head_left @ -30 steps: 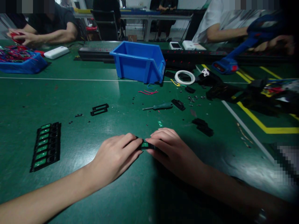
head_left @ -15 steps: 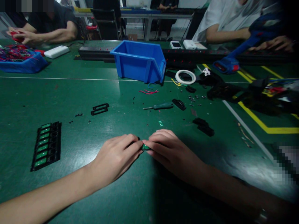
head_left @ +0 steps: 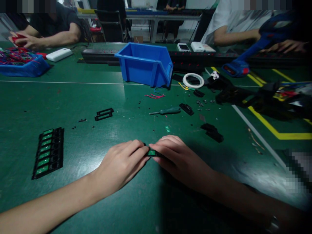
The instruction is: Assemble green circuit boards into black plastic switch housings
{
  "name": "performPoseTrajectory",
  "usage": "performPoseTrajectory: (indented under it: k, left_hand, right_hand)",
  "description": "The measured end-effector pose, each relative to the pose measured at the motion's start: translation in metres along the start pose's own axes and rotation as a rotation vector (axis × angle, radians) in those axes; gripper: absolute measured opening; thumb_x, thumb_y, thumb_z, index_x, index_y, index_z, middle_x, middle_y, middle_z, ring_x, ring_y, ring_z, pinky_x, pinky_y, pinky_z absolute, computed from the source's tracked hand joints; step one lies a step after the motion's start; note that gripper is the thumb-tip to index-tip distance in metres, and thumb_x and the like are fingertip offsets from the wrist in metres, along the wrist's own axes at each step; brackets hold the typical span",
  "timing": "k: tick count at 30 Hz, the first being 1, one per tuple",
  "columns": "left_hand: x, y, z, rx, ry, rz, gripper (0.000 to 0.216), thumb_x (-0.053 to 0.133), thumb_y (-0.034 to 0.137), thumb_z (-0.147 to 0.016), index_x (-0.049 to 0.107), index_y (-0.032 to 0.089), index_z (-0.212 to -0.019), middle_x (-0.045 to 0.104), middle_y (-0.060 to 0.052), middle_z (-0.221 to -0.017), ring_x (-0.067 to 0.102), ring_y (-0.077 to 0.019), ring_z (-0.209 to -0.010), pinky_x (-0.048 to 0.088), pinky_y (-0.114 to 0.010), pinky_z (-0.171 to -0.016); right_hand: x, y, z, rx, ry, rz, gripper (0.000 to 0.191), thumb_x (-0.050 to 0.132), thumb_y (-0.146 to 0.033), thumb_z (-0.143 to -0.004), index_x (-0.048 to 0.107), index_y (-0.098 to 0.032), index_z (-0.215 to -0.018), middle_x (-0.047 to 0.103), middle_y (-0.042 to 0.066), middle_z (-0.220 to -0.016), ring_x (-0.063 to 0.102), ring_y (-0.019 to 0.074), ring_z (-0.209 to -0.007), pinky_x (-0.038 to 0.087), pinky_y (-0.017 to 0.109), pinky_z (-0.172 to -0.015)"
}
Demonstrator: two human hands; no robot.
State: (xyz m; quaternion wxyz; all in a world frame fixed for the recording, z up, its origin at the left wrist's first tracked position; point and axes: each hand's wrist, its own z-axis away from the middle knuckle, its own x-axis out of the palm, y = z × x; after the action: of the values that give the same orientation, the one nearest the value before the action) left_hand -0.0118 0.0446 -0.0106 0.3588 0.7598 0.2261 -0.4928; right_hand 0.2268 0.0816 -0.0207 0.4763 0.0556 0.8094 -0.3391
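Between my two hands, just above or on the green table, is a small black housing with a green circuit board [head_left: 151, 152]; most of it is hidden by fingers. My left hand [head_left: 125, 161] is closed on its left end. Fingers of my right hand [head_left: 176, 154] are closed round its right end. To the left lies a row of similar black housings with green boards [head_left: 44, 152]. Beyond my hands are a screwdriver [head_left: 168, 111], two black frames [head_left: 104, 114] and a small green piece [head_left: 167, 129].
A blue bin [head_left: 143, 66] stands at the back centre, a white tape roll [head_left: 193, 80] beside it. Black parts [head_left: 212, 132] and screws [head_left: 200, 103] lie to the right. A blue power tool [head_left: 240, 66] rests farther back. Co-workers sit across the table, near a wire-filled blue tray [head_left: 26, 69].
My right index finger has drawn back slightly, so more of the green board shows between my hands. Both hands otherwise stay in place.
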Motion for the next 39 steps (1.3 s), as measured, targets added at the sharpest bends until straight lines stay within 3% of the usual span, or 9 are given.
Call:
performPoseTrajectory:
  k: [20, 27, 34, 39]
  left_hand:
    - [-0.0013, 0.0006, 0.0011, 0.016, 0.055, 0.046, 0.028, 0.052, 0.024, -0.102, 0.057, 0.018, -0.129, 0.066, -0.007, -0.113, 0.066, -0.0183, -0.093, 0.057, -0.031, -0.075]
    - [-0.0033, 0.0005, 0.0028, 0.033, 0.127, 0.106, 0.034, 0.059, 0.02, -0.098, 0.055, 0.017, -0.132, 0.064, -0.009, -0.118, 0.065, -0.0177, -0.098, 0.055, -0.03, -0.08]
    - [-0.0027, -0.0001, 0.0053, 0.1, 0.189, 0.152, 0.038, 0.06, 0.011, -0.096, 0.055, 0.013, -0.133, 0.07, -0.008, -0.107, 0.065, -0.0154, -0.089, 0.052, -0.028, -0.073]
    - [-0.0002, -0.0012, 0.0067, 0.112, 0.218, 0.16, 0.042, 0.062, 0.01, -0.094, 0.054, 0.013, -0.135, 0.072, -0.007, -0.103, 0.065, -0.0149, -0.084, 0.051, -0.028, -0.071]
  right_hand:
    - [0.0013, 0.0, 0.0031, -0.031, 0.07, -0.032, 0.035, 0.061, -0.019, -0.098, 0.053, -0.023, -0.132, 0.069, 0.006, -0.114, 0.061, 0.0222, -0.107, 0.043, 0.046, -0.105]
    - [-0.0004, -0.0003, 0.0039, -0.081, 0.169, -0.065, 0.039, 0.065, -0.014, -0.094, 0.054, -0.021, -0.131, 0.069, 0.007, -0.114, 0.063, 0.0208, -0.107, 0.044, 0.044, -0.105]
    - [-0.0045, -0.0015, 0.0036, -0.073, 0.22, -0.188, 0.03, 0.06, -0.01, -0.096, 0.058, -0.019, -0.125, 0.071, 0.006, -0.104, 0.065, 0.0186, -0.097, 0.049, 0.038, -0.09]
    - [-0.0048, 0.0001, 0.0036, 0.011, 0.206, -0.177, 0.024, 0.056, -0.015, -0.1, 0.059, -0.02, -0.123, 0.072, 0.003, -0.095, 0.064, 0.0169, -0.085, 0.049, 0.033, -0.078]
